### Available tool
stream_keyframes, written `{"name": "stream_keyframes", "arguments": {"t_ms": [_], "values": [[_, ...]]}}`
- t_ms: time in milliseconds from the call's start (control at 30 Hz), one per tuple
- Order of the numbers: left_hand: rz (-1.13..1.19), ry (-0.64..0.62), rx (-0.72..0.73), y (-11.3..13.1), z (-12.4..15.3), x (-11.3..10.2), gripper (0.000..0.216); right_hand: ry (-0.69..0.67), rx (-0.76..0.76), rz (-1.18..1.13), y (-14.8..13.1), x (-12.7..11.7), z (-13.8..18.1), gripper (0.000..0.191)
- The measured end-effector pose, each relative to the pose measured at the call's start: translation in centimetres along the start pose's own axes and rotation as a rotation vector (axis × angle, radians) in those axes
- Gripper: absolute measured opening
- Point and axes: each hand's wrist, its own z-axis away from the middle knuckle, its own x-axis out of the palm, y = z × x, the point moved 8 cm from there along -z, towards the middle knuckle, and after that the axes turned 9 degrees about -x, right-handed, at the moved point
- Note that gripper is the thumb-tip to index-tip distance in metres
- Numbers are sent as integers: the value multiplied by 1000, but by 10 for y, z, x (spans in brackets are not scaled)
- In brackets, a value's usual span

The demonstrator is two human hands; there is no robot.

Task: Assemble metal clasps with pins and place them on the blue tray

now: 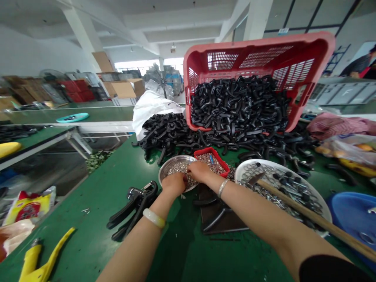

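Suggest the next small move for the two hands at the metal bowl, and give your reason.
Probably lift a few small metal pieces out of the metal bowl. Both the left hand and the right hand are already inside it, fingers down among the pieces, with nothing visibly held yet.

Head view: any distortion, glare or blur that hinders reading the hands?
Head view: wide-angle bending curves the red crate and table edge; windows behind blow out; both hands, left hand and right hand, are sharp over the metal bowl.
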Motion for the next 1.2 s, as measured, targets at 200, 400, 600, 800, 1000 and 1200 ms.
{"name": "stream_keyframes", "arguments": {"t_ms": [200, 400, 600, 800, 1000, 1200], "values": [[15, 30, -20, -3, -3, 2, 25, 152, -85, -96, 3, -8, 5, 15], [19, 67, 28, 0, -4, -6, 22, 279, -58, -182, 15, -26, 35, 18], [179, 114, 165, 21, 22, -9, 20, 335, 87, -146, 58, -28, 128, 20], [204, 152, 430, 77, 72, 14, 13, 328, 164, -118, 66, 2, 180, 19], [257, 144, 360, 80, 72, 32, 16, 376, 199, -108, 68, 19, 181, 20], [276, 129, 334, 76, 71, 34, 16, 422, 205, -93, 69, 21, 181, 21]]}}
